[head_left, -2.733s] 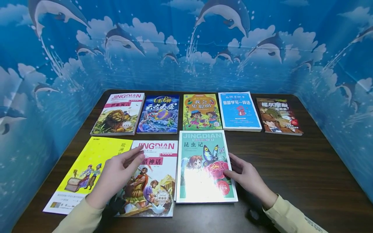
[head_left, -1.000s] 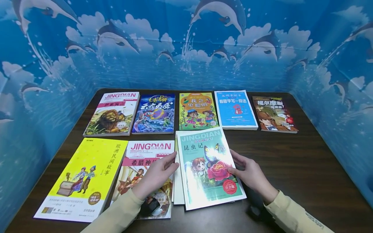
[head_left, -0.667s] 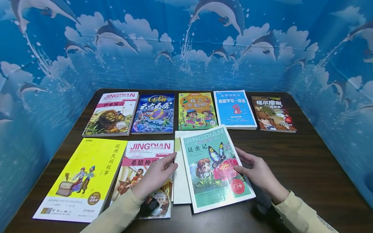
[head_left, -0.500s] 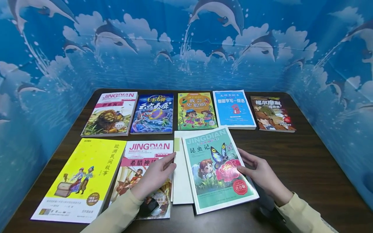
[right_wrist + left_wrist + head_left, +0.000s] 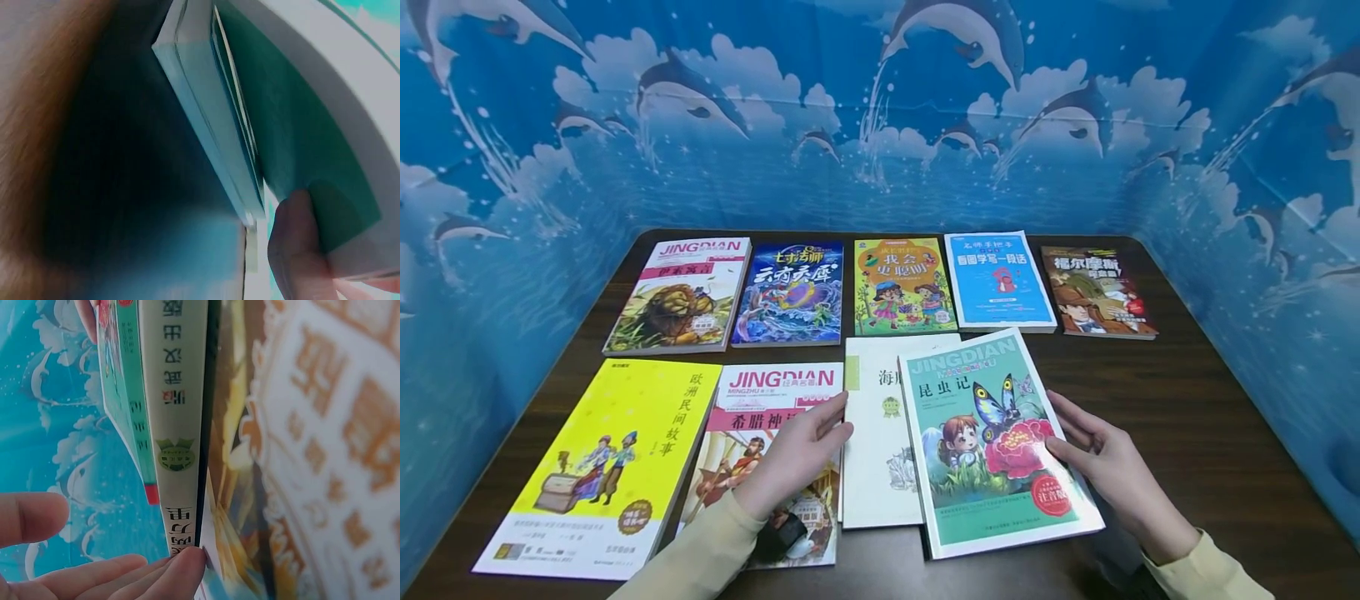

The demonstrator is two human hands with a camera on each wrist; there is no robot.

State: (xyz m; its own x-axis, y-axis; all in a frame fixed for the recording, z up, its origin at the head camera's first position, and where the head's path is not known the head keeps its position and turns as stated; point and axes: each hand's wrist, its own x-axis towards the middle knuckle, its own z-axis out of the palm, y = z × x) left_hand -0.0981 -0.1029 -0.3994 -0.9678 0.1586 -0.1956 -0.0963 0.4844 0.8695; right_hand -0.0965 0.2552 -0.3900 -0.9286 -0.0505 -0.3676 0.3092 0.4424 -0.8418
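Observation:
A green children's book (image 5: 970, 500) with a butterfly and a pink flower on its cover lies askew, overlapping the right part of a cream book (image 5: 872, 467). My right hand (image 5: 1112, 467) pinches the green book's right edge, thumb on the cover and fingers under it. In the right wrist view the fingers (image 5: 297, 244) press against the underside of the green book (image 5: 300, 112). My left hand (image 5: 797, 450) is at the cream book's left edge; in the left wrist view its fingertips (image 5: 187, 565) touch that book's spine (image 5: 175, 419), thumb apart.
Beneath my left hand lies a white-and-red JINGDIAN book (image 5: 790, 379), with a yellow book (image 5: 647, 408) further left. Along the back stand out several flat books: lion (image 5: 685, 308), dark blue (image 5: 790, 300), orange (image 5: 902, 283), light blue (image 5: 1000, 283), brown (image 5: 1097, 292). Dark wooden table (image 5: 1217, 433).
My right hand has slid the green book rightward and turned it, uncovering the cream book's left part. My left hand has moved right, to the cream book's spine.

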